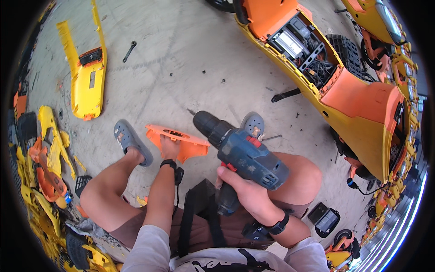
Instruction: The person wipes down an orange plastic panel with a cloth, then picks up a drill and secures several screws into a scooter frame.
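My right hand (235, 186) grips a dark blue cordless drill (251, 161) by its handle, the thumb by the red switch and the bit pointing up-left. My left hand (168, 146) holds an orange plastic part (192, 147) with an oval opening, low between my feet; the fingers are partly hidden by it.
A yellow-and-orange scooter (353, 118) with exposed electronics stands at the right. A yellow panel (84, 95) and a wrench (129, 52) lie at upper left on the concrete floor (163, 50). Piled plastic parts (50, 177) line the left side. An open dark case (324, 220) is at lower right.
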A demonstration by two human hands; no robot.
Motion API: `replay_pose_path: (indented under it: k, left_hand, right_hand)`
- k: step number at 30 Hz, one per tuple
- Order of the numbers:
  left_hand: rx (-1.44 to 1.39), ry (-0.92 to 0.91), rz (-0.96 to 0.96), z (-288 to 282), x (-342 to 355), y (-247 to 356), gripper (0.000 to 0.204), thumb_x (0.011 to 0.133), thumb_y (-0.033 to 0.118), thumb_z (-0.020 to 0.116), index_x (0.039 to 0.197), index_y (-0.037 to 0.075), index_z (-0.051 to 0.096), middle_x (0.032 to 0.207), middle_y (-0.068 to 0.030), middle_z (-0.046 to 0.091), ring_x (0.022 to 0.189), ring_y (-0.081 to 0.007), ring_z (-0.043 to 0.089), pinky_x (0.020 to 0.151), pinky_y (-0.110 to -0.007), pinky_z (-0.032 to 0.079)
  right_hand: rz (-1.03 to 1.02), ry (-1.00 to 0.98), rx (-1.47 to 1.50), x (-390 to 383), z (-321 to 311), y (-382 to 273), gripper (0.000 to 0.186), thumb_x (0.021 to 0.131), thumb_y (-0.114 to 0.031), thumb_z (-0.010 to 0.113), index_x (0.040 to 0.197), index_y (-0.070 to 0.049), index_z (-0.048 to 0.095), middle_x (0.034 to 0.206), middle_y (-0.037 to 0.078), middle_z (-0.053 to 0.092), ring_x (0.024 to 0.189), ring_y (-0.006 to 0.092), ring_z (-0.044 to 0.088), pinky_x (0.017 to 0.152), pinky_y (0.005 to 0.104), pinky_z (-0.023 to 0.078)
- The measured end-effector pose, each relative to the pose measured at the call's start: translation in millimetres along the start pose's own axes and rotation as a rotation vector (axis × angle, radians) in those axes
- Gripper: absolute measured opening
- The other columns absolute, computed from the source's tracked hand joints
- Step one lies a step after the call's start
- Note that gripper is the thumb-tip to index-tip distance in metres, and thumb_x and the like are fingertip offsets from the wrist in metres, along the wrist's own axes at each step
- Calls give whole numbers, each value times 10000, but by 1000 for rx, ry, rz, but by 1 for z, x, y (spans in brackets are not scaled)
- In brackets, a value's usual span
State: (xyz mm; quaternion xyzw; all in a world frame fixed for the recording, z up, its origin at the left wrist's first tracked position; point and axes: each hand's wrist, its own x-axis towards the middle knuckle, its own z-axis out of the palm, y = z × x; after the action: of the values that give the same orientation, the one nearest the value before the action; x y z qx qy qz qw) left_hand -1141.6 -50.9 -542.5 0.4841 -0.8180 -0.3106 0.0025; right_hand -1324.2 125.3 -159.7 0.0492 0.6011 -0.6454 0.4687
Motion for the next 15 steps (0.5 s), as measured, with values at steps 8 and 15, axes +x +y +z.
replay_pose_path:
  k: [8, 15]
  left_hand:
    - [-148, -75, 13, 1, 10, 0, 532, 716, 70, 747, 1199, 41, 525, 1125, -139, 501, 1040, -328, 536, 941, -369, 459]
    - [-264, -118, -84, -8, 7, 7, 323, 706, 122, 763, 960, -18, 621, 855, -181, 696, 810, -344, 681, 721, -405, 530]
  right_hand:
    - [29, 7, 15, 11, 2, 15, 123, 902, -131, 651, 900, -32, 579, 726, -11, 578, 652, 65, 547, 615, 241, 458]
    - [49, 28, -116, 13, 4, 15, 123, 907, -155, 639, 904, -36, 609, 706, -26, 573, 631, 51, 520, 587, 244, 443]
